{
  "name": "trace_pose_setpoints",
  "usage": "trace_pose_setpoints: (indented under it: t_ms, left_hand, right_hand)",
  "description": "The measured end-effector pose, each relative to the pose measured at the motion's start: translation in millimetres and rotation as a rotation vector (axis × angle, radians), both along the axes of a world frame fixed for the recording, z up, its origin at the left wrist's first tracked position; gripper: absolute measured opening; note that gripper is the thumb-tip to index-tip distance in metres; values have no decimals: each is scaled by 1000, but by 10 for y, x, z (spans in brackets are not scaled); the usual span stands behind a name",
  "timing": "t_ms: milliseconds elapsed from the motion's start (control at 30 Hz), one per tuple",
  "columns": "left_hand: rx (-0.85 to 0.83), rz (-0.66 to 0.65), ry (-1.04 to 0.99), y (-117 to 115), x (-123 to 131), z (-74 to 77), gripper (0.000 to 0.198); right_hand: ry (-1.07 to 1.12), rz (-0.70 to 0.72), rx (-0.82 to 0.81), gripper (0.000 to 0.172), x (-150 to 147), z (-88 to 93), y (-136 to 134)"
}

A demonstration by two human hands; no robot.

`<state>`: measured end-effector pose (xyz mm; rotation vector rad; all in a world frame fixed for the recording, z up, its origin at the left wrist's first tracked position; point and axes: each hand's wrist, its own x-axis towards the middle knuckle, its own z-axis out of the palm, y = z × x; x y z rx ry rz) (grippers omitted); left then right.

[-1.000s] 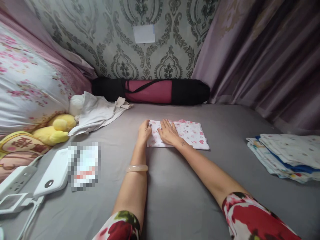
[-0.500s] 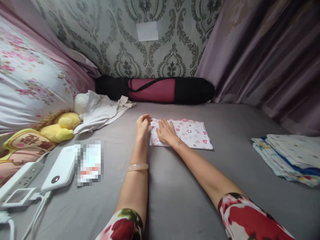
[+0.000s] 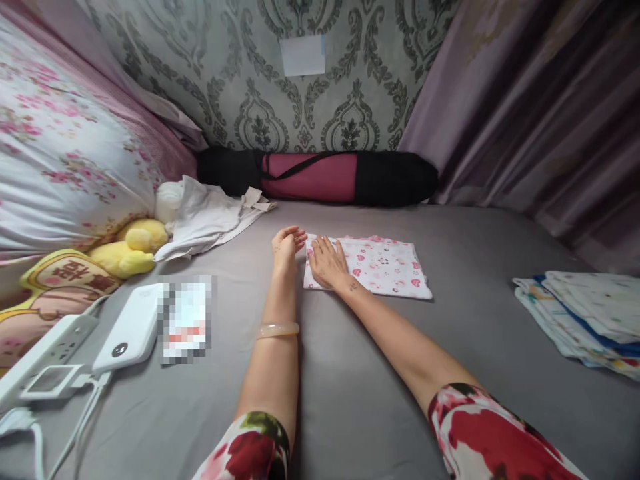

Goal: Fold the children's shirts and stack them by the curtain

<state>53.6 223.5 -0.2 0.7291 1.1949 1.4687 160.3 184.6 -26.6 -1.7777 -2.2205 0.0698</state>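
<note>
A white cloth (image 3: pixel 387 267) printed with pink hearts and flowers lies folded into a flat rectangle on the grey bed sheet. My right hand (image 3: pixel 327 263) rests palm down on its left part, fingers stretched out. At the cloth's left edge is my left hand (image 3: pixel 287 245), turned on its side, with its fingers extended and slightly bent towards the cloth. It grips nothing. Whether its fingertips touch the edge, I cannot tell. A pale bangle (image 3: pixel 278 330) circles my left forearm.
Several folded cloths (image 3: pixel 590 310) are stacked at the right. A long black and maroon bag (image 3: pixel 310 177) lies along the wall. On the left are a white power bank (image 3: pixel 133 327), a power strip (image 3: pixel 53 353), cables, a yellow plush toy (image 3: pixel 125 257) and a crumpled white cloth (image 3: pixel 205 220).
My right hand has slid slightly left over the cloth, towards its left edge. My left hand stays beside that edge, its fingers a little straighter. The camera view has shifted slightly.
</note>
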Motion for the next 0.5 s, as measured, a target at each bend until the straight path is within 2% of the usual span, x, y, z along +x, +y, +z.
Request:
trace_pose_setpoints:
  t_ms: [133,300,500]
  left_hand:
    - [14,1,2,9,-2,-22,25]
    - [28,-24,80,19,-27,-66,28]
    - [49,-66,122,1,56,-44,29]
  right_hand:
    - [8,60,11,54,-109,46,-105]
    - [36,77,-41,54,-218,-6,-179]
    - [90,95,-80,56,-99,80,-215]
